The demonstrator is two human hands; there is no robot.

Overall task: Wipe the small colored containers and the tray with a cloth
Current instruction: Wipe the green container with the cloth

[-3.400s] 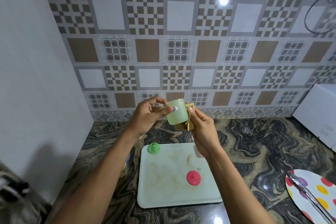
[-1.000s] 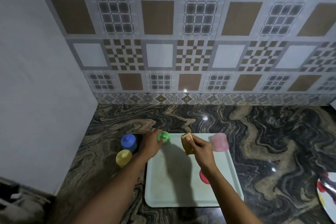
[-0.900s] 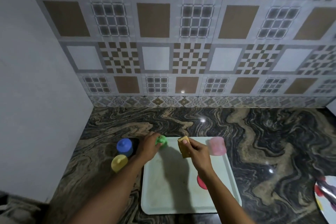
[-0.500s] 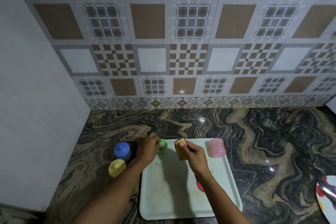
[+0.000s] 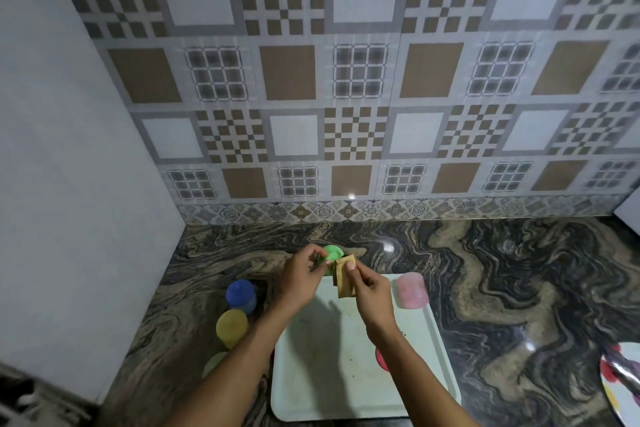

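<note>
Lifted off the tray's far left corner since half a second ago, the small green plastic lid [image 5: 331,252] is now held up in the air. The left hand [image 5: 300,279] pinches its edge between thumb and fingertips. The right hand [image 5: 373,292] has its thumb and fingers clamped on a folded tan cloth [image 5: 344,277], which touches the lid's near side.

Below lies a white rectangular plastic tray [image 5: 346,381] on a dark swirled stone counter [image 5: 519,288]. A pink translucent container [image 5: 410,289] sits on the tray's far right corner. A blue container [image 5: 241,294] and a yellow container [image 5: 231,322] stand on the counter just left of the tray. A red lid [image 5: 380,359] is mostly hidden by the right forearm.

Likely risk: the lid is small and held only by its edge, so a firm rub could flick it loose onto the tray or counter. The left forearm passes near the yellow container and could knock it.

The pink, blue and yellow containers stand where they did.
</note>
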